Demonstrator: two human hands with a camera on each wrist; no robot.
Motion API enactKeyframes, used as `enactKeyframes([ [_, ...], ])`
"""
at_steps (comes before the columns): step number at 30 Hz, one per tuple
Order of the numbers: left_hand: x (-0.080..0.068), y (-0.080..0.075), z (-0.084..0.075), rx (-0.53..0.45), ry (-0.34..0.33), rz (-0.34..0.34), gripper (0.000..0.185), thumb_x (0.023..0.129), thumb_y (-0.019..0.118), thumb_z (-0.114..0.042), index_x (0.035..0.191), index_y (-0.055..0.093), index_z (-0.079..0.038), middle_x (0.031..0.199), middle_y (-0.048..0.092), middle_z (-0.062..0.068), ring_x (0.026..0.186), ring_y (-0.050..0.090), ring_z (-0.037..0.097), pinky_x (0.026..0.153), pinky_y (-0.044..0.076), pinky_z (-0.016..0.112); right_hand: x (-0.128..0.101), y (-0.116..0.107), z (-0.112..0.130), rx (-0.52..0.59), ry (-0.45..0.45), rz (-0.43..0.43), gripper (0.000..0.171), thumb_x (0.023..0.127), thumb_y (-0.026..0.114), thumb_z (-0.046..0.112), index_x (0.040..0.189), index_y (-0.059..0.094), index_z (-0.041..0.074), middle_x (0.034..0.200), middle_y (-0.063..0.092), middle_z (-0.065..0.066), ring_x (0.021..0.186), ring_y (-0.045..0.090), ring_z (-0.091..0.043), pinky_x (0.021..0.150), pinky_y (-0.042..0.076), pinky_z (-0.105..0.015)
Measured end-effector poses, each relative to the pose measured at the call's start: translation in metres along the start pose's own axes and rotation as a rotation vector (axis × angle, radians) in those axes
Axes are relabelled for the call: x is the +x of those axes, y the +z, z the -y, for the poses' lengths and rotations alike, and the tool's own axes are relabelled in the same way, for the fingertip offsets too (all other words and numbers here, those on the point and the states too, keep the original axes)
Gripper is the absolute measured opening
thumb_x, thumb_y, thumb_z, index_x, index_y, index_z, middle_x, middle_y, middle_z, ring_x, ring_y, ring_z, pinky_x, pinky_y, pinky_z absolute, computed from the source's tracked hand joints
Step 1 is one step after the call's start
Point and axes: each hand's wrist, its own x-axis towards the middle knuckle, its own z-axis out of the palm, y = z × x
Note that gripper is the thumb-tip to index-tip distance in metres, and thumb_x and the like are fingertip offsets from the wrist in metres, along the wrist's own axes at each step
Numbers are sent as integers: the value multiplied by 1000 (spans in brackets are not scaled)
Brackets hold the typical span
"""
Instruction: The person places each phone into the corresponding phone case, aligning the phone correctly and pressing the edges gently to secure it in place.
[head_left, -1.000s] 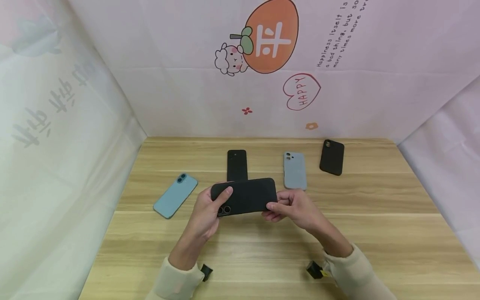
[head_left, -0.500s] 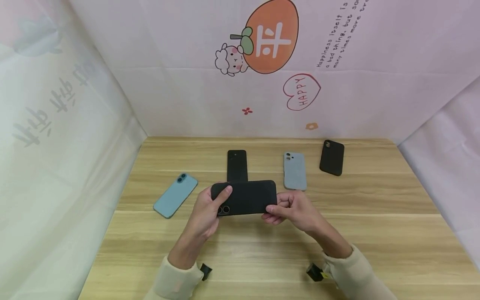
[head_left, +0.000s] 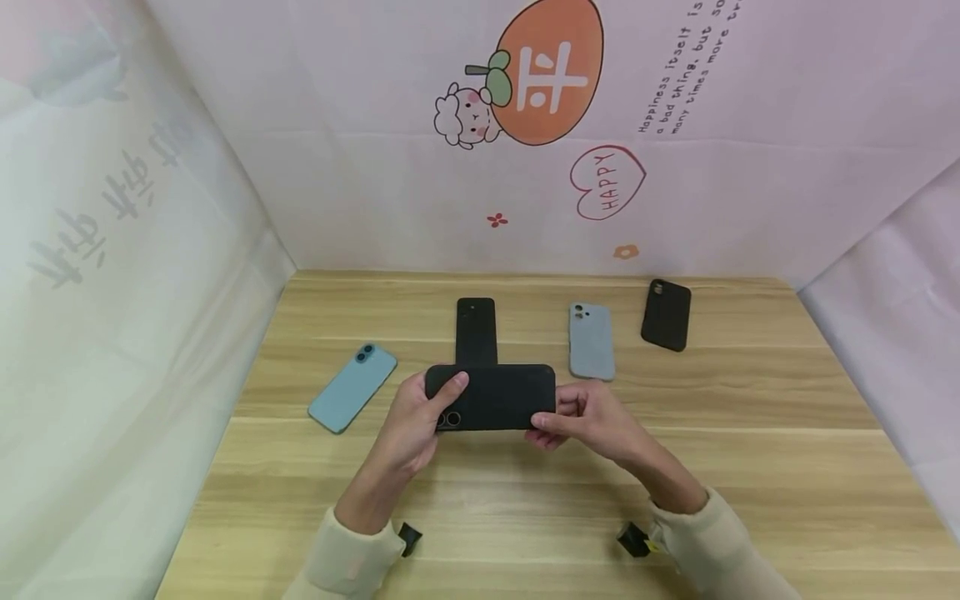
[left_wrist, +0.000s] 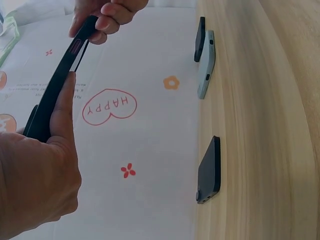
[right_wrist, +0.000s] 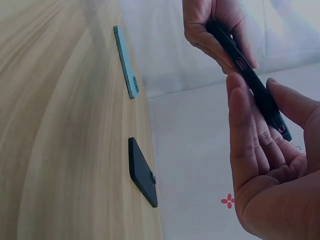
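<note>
My left hand [head_left: 408, 427] grips the camera end of a black phone case [head_left: 502, 398], its thumb lying across the back. At the opposite end my right hand [head_left: 596, 421] pinches the lower corner between thumb and curled fingers. The case is held level, lengthwise, above the table, its back towards the head view. From the left wrist, the black case [left_wrist: 55, 92] shows edge-on, a thin dark strip standing off it near the right hand. Whether a phone sits inside I cannot tell. Just beyond it lies a black phone [head_left: 476, 332], its near end hidden.
A light blue phone [head_left: 352, 388] lies at an angle on the left of the wooden table [head_left: 480, 517]. Towards the back right are a grey-blue phone case [head_left: 592, 342] and another black phone case [head_left: 666, 315]. A printed white cloth [head_left: 375, 200] hangs behind the table.
The black phone case has levelled out, its right end sinking slightly with the right hand. Both hands keep their hold. The head view has shifted a little.
</note>
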Motion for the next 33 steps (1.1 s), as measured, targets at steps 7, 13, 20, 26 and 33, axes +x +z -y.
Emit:
enactKeyframes([
  [7, 1, -1, 5, 50, -20, 81, 28, 108, 63, -12, 125, 62, 10, 118, 75, 14, 108, 74, 18, 94, 61, 32, 6, -4, 8, -186, -35, -151, 20, 96, 79, 15, 87, 69, 1, 69, 54, 3, 57, 40, -7, 50, 30, -22],
  [13, 2, -2, 9, 166, -7, 227, 32, 108, 63, -17, 126, 64, 10, 117, 75, 15, 103, 74, 17, 90, 62, 32, 12, -4, 16, -318, -99, -56, 14, 96, 79, 12, 106, 80, 2, 92, 78, -3, 70, 65, -9, 62, 55, -24],
  [20, 3, 0, 13, 256, -10, 327, 34, 108, 64, -17, 126, 63, 12, 116, 74, 19, 100, 74, 18, 88, 63, 34, 17, 5, 21, -457, -148, 62, 10, 96, 80, 15, 104, 81, 10, 82, 77, 9, 66, 64, -4, 61, 56, -24],
  [26, 5, -1, 14, 248, -30, 320, 33, 108, 64, -17, 125, 63, 11, 115, 74, 18, 99, 74, 19, 88, 63, 34, 17, 8, 19, -418, -127, 54, 8, 96, 80, 14, 102, 81, 9, 82, 77, 7, 68, 68, -6, 62, 58, -26],
  [33, 5, 1, 12, 133, -67, 182, 39, 107, 65, -21, 132, 63, 9, 111, 74, 12, 92, 75, 17, 79, 64, 32, 16, 9, 16, -303, -64, -67, 13, 97, 79, 13, 102, 79, 1, 82, 75, -2, 70, 69, -11, 64, 59, -26],
])
